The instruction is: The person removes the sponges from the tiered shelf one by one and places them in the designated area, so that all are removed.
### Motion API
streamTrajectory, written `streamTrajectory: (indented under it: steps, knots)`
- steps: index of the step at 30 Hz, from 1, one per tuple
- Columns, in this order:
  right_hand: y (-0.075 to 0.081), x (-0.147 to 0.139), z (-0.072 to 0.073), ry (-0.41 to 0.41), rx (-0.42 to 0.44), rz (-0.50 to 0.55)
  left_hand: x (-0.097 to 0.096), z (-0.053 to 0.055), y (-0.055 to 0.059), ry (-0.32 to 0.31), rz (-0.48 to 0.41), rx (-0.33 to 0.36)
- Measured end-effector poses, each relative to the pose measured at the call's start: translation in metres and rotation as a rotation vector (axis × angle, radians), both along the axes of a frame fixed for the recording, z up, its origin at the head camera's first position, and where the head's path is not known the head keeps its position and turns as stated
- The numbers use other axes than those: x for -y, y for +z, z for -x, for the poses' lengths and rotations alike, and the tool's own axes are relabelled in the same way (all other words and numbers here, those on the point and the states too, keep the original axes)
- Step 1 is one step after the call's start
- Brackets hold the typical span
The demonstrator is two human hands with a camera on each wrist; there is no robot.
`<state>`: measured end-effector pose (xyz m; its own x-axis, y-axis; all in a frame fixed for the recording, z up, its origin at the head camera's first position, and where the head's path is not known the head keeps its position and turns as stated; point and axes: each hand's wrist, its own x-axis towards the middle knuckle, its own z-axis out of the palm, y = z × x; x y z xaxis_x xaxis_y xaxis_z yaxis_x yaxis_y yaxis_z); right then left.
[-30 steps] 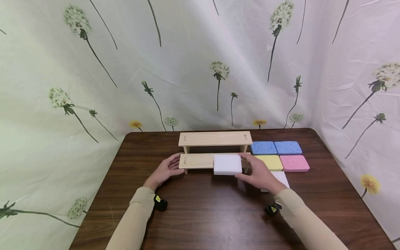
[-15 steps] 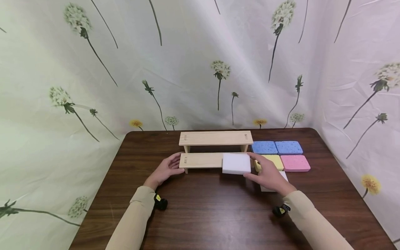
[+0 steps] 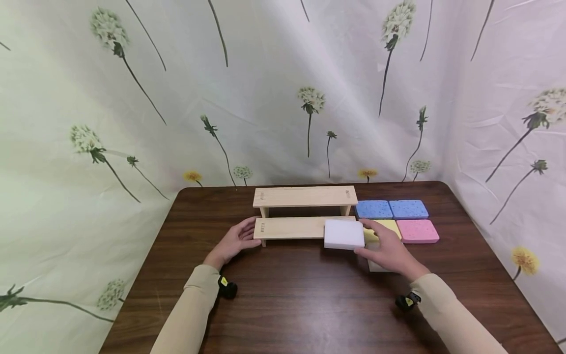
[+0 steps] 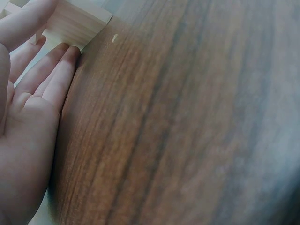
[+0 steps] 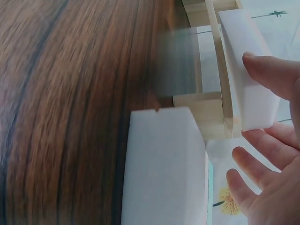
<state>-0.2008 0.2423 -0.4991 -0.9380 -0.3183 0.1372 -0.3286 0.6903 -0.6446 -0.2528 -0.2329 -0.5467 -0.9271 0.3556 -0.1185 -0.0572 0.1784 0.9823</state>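
Observation:
My right hand (image 3: 386, 250) pinches a white sponge block (image 3: 344, 233) at the right end of the lower step of a two-step wooden stand (image 3: 289, 228). In the right wrist view the thumb (image 5: 267, 70) lies on the block's near face, with fingertips at its end; the block overhangs the step's right end in the head view. My left hand (image 3: 233, 244) is at the stand's left end, thumb by the front corner. The left wrist view shows its extended fingers (image 4: 58, 84) against the wooden leg (image 4: 75, 21).
Right of the stand lie two blue sponges (image 3: 408, 209), a yellow sponge (image 3: 389, 227) and a pink sponge (image 3: 417, 231). Another white block (image 3: 376, 266) on the dark wood table (image 3: 292, 300) is partly hidden by my right hand. A flowered curtain (image 3: 274, 98) hangs behind.
My right hand has moved to the right with the white sponge block, from along the lower step to its right end. My left hand has stayed in place.

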Motion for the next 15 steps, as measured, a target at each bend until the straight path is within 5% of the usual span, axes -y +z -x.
streamTrajectory:
  steps: [15]
  knots:
    - [0.000,-0.021,-0.007,-0.046,0.049,-0.019,0.000,-0.001,0.000,-0.001,-0.005,-0.004]
